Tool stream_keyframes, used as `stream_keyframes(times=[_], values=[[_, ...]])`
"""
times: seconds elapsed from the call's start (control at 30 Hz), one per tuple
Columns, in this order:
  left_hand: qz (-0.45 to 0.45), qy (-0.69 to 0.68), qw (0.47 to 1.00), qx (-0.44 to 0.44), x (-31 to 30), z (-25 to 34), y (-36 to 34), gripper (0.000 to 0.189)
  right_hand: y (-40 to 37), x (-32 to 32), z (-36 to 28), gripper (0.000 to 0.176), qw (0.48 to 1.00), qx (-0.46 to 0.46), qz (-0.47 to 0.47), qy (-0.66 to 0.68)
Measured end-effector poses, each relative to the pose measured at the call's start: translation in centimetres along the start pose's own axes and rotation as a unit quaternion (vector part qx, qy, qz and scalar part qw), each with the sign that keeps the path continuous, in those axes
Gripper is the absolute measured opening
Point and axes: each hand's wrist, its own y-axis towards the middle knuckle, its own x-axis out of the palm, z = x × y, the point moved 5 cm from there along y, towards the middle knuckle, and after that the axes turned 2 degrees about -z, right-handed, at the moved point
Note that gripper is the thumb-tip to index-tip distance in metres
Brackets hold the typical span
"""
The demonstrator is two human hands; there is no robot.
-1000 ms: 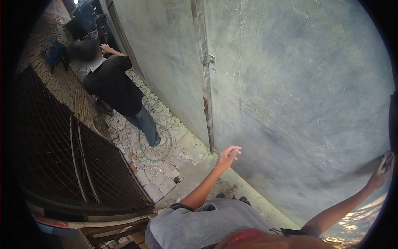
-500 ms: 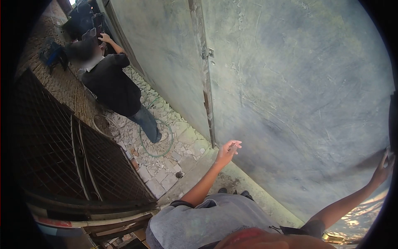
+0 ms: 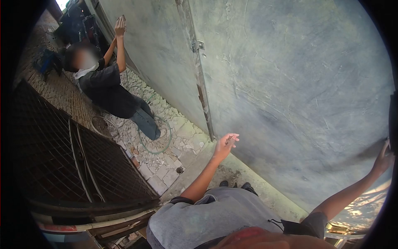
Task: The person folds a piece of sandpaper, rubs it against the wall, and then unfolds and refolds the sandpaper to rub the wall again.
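My left hand (image 3: 226, 146) is raised beside the lower part of the grey plastered wall (image 3: 290, 83). Its fingers are loosely curled and apart, with greyish marks on the palm side and no held thing that I can see. Far to the right, my right hand (image 3: 383, 159) reaches up against the same wall, near the dark rim of the view. Its fingers look bent together towards the surface; whatever they may hold is hidden. A shadow falls on the wall beside that hand.
A co-worker in a dark shirt (image 3: 110, 91) stands at the left, hands raised to the wall. A metal latch (image 3: 198, 45) sits on the vertical strip. Rubble (image 3: 166, 120), a green hose (image 3: 169, 143) and a mesh gate (image 3: 45, 153) lie left of me.
The co-worker has turned towards the wall and raised both hands onto it. My right hand has moved slightly up along the wall; my left hand stays nearly in place.
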Motion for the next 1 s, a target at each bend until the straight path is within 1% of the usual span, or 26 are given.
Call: stream_keyframes(times=[0.07, 0.1, 0.17, 0.2, 0.23, 0.3, 0.37, 0.43, 0.57, 0.63, 0.7, 0.77, 0.87, 0.93, 1.0], values=[[-0.008, -0.001, 1.0, -0.001, 0.4, -0.3, 0.1, 0.03, 0.1, -0.4, -0.4, 0.059, 1.0, 0.001, 0.009, 0.016], [0.001, -0.005, 1.0, 0.004, 0.4, -0.5, 0.2, 0.03, 0.0, -0.1, 0.4, 0.059, 1.0, 0.001, 0.008, 0.006], [0.002, -0.009, 1.0, 0.007, 0.6, -0.4, 0.3, 0.03, 0.0, 1.3, 2.6, 0.056, 1.0, -0.023, -0.005, -0.01], [0.004, -0.006, 1.0, 0.007, 0.7, -0.3, 0.3, 0.029, 0.3, 1.4, 3.1, 0.05, 0.999, -0.05, -0.006, 0.005], [0.006, -0.003, 1.0, 0.008, 0.8, -0.2, 0.3, 0.029, 0.4, 1.0, 2.4, 0.05, 0.999, -0.05, -0.006, 0.0], [0.002, -0.013, 1.0, 0.012, 1.0, -0.6, 0.6, 0.029, 0.4, -0.4, -0.6, 0.044, 0.998, -0.061, 0.027, 0.022], [0.002, -0.024, 1.0, 0.014, 1.2, -0.2, 0.5, 0.028, 0.1, -0.4, -0.9, 0.044, 0.998, -0.05, 0.026, 0.025], [-0.01, 0.001, 1.0, -0.004, 1.3, 0.1, 0.5, 0.032, -0.1, -0.5, -1.3, 0.043, 0.999, -0.038, 0.024, 0.029], [-0.019, -0.005, 1.0, -0.003, 1.6, -0.7, 0.8, 0.031, -0.4, -1.1, -2.7, 0.042, 0.999, -0.029, 0.035, 0.027], [-0.007, -0.029, 0.999, 0.03, 1.7, -1.1, 1.2, 0.03, -0.2, -1.8, -3.5, 0.042, 0.998, -0.03, 0.045, 0.024], [-0.012, -0.032, 0.999, 0.029, 1.8, -1.4, 1.2, 0.03, 0.0, -2.3, -4.5, 0.042, 0.998, -0.033, 0.033, 0.047], [-0.01, -0.033, 0.999, 0.029, 1.9, -1.2, 1.5, 0.03, 0.0, -2.2, -4.6, 0.041, 0.997, -0.024, 0.027, 0.061], [-0.011, -0.023, 0.999, 0.026, 2.2, -0.6, 1.5, 0.031, -0.2, -1.7, -4.1, 0.04, 0.998, -0.044, 0.028, 0.043], [-0.02, 0.004, 1.0, -0.009, 2.4, -0.2, 1.3, 0.031, -0.5, -1.4, -3.8, 0.039, 0.996, -0.065, 0.039, 0.036], [-0.019, -0.005, 1.0, -0.005, 2.6, -0.5, 1.4, 0.031, -0.7, -1.0, -3.2, 0.04, 0.997, -0.058, 0.041, 0.032]])
